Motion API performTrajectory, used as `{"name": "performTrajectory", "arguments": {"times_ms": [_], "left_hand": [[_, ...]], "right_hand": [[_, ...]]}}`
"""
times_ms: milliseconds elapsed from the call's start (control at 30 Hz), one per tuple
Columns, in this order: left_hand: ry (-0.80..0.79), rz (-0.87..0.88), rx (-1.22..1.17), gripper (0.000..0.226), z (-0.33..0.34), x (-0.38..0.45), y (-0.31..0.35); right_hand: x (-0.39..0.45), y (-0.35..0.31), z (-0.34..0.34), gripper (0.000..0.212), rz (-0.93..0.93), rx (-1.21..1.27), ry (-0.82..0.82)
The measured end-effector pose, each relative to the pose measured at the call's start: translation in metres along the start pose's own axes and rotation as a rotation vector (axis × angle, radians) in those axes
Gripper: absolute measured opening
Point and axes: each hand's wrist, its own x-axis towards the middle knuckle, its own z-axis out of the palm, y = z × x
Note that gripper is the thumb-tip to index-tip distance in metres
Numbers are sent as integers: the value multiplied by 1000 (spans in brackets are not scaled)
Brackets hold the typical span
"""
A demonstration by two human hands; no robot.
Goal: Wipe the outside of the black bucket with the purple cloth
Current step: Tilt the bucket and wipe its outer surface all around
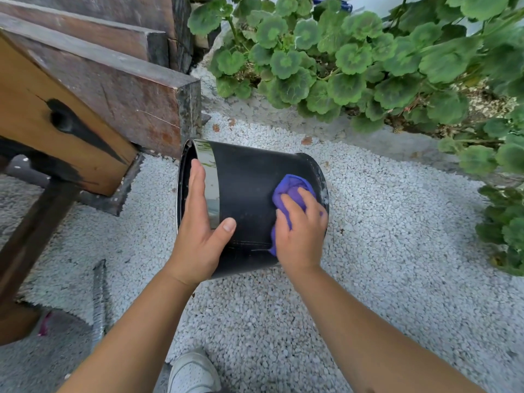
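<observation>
Head view looks down on a black bucket (249,194) lying on its side over white gravel (382,251), its open mouth turned to the left and its base to the right; a shiny band runs round the wall just inside the rim. Left hand (198,222) steadies the bucket at the mouth end; its fingers lie straight along the rim and the shiny band, and the thumb is spread out onto the dark wall, so the hand is flat and open against the bucket rather than curled round it. Right hand (300,231) presses a bunched purple cloth (289,191) onto the outer wall near the base end; the fingers are bent over the cloth and grip it, with folds showing above the fingertips and along the hand's left edge. Both forearms reach in from the bottom of the frame; a white shoe (192,373) shows between them. Heavy wooden beams (93,89) stand at the left, just beside the bucket's mouth; round-leaved green plants (354,58) fill the upper right, well apart from the bucket.
</observation>
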Motion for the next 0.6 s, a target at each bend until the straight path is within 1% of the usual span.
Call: {"name": "performTrajectory", "arguments": {"times_ms": [133, 200, 300, 367, 433, 500, 600], "left_hand": [[-49, -61, -22, 90, 3, 3, 8], [-87, -38, -13, 88, 2, 5, 11], [-95, -2, 4, 88, 2, -8, 7], [-91, -16, 34, 90, 4, -27, 4], [-120, -62, 47, 96, 5, -37, 3], [-157, -100, 53, 97, 3, -34, 7], [-180, -109, 32, 96, 3, -21, 20]], "right_hand": [[0, 34, -4, 28, 213, -13, 22], [1, 40, -4, 28, 271, -19, 32], [1, 44, -4, 32, 287, 28, 29], [1, 45, -5, 35, 287, 78, 8], [2, 46, -6, 36, 275, 110, -12], [6, 47, -9, 36, 284, 164, -29], [14, 47, -17, 35, 316, 235, -19]]}}
